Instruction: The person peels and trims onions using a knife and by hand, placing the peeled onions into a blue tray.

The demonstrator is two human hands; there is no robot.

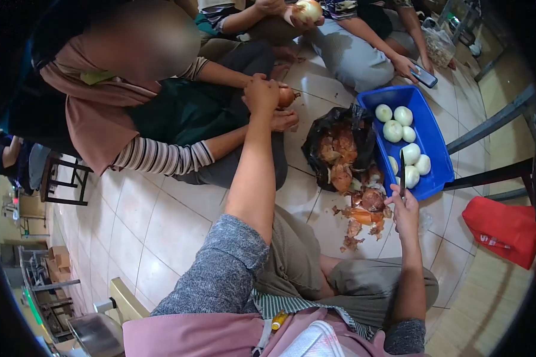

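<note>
My left hand (262, 95) reaches out to the co-worker seated at the left, its fingers curled at that person's hands. What it grips is hidden. A brown-skinned onion (287, 97) shows just right of it, close to the co-worker's lower hand (281, 120). My right hand (406, 215) holds a knife (402, 175), blade pointing away from me, over the near edge of the blue tray (439, 149). Several peeled onions (393, 131) lie in the tray. Beside it is a black plastic bag (315, 146) with onion skins (339, 149); more peelings (360, 217) are on the floor.
Two other people sit at the top, one holding a pale onion (307, 11), the other a phone (424, 77). A red bag (501, 229) lies at the right near dark furniture legs (494, 174). A clear bag (438, 46) stands at the upper right.
</note>
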